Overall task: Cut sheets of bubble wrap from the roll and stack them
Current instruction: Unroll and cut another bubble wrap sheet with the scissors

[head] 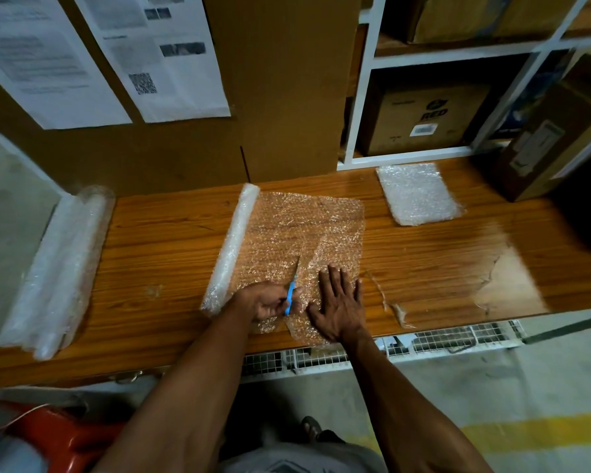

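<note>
Slicing unrolled bubble wrap (297,230) — left hand (265,300) grip holding blue cutter (290,297), right hand (338,302) flat (fingers spread) on it

A stockroom packing bench, by the look of it.

White shelving (458,56) stands behind the wooden bench (171,240), each bay filled with brown cardboard cartons (423,117), one with a barcode label on its face. A tall sheet of cardboard (287,90) leans against the back, and printed notices (164,56), one carrying a QR code, are stuck up beside it. Packing stuff lies about the bench top: a bubble wrap roll (232,247) partly unrolled, a second bigger roll (58,268) at the far left edge, and a stack of cut sheets (418,194) near the shelves. Underfoot is bare concrete floor (492,387) with a painted yellow line (539,435), the sort you find in warehouses.
</note>
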{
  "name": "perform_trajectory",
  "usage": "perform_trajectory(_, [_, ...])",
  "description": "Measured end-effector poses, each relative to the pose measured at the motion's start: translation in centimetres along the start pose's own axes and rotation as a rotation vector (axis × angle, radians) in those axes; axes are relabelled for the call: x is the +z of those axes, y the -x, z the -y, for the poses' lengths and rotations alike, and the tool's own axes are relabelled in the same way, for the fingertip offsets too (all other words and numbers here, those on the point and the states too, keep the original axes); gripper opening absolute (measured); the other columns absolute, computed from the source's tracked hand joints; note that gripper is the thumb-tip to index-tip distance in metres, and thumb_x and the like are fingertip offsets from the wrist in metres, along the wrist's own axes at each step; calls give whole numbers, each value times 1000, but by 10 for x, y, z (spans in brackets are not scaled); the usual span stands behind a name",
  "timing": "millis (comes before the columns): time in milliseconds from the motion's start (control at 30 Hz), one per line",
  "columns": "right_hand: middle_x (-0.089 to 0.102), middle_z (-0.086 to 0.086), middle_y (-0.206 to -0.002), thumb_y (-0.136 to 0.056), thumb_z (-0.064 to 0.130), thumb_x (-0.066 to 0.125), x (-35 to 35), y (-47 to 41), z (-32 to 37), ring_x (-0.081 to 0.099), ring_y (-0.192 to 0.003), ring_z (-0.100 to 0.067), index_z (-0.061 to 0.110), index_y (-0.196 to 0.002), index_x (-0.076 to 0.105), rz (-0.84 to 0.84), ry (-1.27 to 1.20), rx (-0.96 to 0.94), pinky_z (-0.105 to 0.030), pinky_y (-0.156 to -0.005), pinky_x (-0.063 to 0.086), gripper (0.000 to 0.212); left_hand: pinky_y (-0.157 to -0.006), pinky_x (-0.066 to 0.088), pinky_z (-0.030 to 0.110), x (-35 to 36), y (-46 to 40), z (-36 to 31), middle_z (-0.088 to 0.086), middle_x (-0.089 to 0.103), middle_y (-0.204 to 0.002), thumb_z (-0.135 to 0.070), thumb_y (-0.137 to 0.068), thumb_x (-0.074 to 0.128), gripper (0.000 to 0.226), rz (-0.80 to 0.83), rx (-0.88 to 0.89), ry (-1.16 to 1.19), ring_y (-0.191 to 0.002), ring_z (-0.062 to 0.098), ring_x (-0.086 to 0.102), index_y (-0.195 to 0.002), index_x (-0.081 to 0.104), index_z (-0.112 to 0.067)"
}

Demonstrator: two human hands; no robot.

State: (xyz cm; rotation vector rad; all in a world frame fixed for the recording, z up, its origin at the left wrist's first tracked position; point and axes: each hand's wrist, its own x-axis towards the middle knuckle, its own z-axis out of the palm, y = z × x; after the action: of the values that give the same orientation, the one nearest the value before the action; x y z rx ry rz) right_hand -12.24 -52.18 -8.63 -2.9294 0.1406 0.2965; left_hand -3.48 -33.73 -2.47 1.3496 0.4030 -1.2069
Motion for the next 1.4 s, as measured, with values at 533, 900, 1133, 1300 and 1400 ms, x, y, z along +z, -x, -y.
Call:
perform_trajectory(533, [-10, -8, -174, -101, 56, 22, -15, -21, 10, -10, -160, -27, 17, -166, 9, -73, -51, -12, -60, -128, 2, 77, -67, 63, 27, -5, 6, -32, 15, 70, -118, -34, -97, 62, 40, 132, -190, -94, -94, 19, 74, -117, 63, 1])
perform_trajectory(900, [-18, -2, -172, -93, 64, 22, -15, -34, 8, -17, -159, -25, 26, -167, -1, 50, -89, -20, -56, -127, -9, 86, -43, 51, 13, -2, -8, -42, 18, 67, -82, -10, -102, 56, 18, 26, -93, -101, -66, 13, 65, -91, 65, 1])
perform_trajectory(1133, [-19, 0, -171, -97, 63, 31, -21, -35, 13, -17, -159, -24, 28, -167, 0, 73, -109, 6, -53, -125, -11, 84, -50, 56, 17, -12, -7, -44, 20, 69, -95, -7, -101, 57, 11, 66, -120, -46, -90, 19, 66, -106, 66, -4])
perform_trajectory(1300, [-18, 2, -172, -88, 79, 22, -26, -35, 15, -16, -159, -22, 27, -167, 4, 92, -143, 21, -55, -126, -9, 96, -69, 63, 30, -9, 1, -54, 15, 72, -119, -29, -92, 70, 40, 97, -134, -137, -103, 24, 72, -123, 64, -4])
perform_trajectory(1400, [-19, 1, -172, -82, 81, 22, -28, -37, 14, -15, -160, -22, 28, -167, 4, 104, -164, 24, -55, -126, -7, 102, -87, 61, 36, -9, 1, -61, 18, 68, -129, -37, -91, 70, 46, 101, -126, -153, -115, 28, 68, -121, 62, -2])
